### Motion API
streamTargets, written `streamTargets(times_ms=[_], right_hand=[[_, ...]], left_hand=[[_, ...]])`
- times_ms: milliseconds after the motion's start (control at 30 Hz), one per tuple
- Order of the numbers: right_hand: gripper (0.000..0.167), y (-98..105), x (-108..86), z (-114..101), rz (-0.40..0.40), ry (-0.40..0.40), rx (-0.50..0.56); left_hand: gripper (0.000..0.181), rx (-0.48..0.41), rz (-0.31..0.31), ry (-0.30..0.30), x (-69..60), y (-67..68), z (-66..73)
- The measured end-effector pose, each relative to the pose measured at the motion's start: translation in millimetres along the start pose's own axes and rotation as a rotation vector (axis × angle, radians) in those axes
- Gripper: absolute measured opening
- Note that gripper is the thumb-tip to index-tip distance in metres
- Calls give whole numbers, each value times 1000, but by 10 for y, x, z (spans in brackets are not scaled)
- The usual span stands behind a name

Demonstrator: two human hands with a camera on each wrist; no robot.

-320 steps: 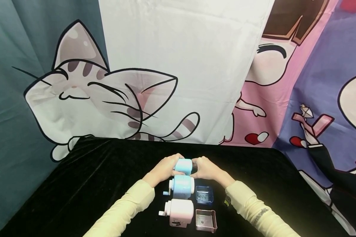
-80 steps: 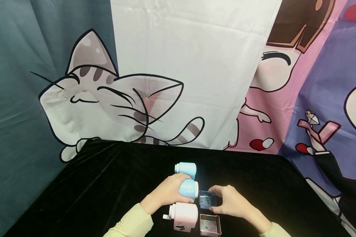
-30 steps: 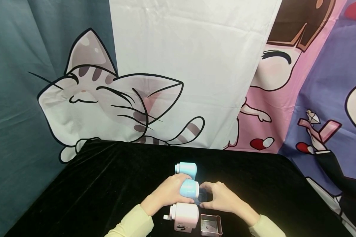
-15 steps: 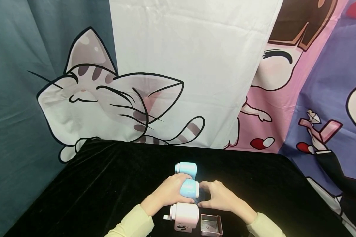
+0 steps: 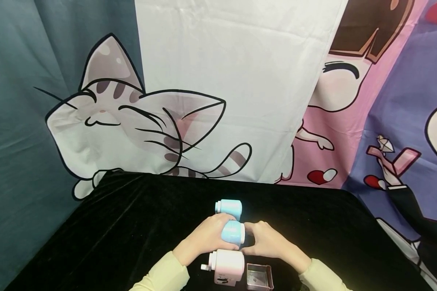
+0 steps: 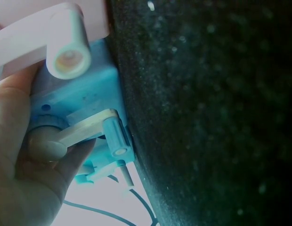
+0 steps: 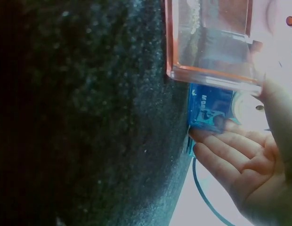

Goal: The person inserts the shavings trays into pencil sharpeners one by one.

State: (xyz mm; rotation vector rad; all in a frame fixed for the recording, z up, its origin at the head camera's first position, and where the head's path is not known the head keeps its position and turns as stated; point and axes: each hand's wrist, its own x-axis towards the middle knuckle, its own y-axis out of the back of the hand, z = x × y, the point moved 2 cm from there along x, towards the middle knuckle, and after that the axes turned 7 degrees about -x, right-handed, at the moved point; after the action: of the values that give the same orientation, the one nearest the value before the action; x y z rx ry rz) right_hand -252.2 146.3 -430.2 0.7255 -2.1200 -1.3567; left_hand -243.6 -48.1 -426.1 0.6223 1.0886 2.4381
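Between the two hands sat a blue sharpener point(image 5: 232, 232) and blue tray point(image 7: 207, 110).
Left hand point(image 5: 210, 235) gripped the sharpener, right hand point(image 5: 267, 241) pinched the tray; steady hold, level push seemed best.

Black cloth point(image 5: 131, 214) and printed backdrop point(image 5: 218, 60) are viewed forward and downward from the head; tilted close-ups are taken from each wrist, the blue sharpener point(image 6: 96, 89) shared by head and left-wrist views.
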Motion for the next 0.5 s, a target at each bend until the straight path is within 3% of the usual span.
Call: streamTargets(times_ms=[500], right_hand=[[46,-29,-12,28,-6,-35,36]], left_hand=[[64,-5,-1,2,-1,4,13]])
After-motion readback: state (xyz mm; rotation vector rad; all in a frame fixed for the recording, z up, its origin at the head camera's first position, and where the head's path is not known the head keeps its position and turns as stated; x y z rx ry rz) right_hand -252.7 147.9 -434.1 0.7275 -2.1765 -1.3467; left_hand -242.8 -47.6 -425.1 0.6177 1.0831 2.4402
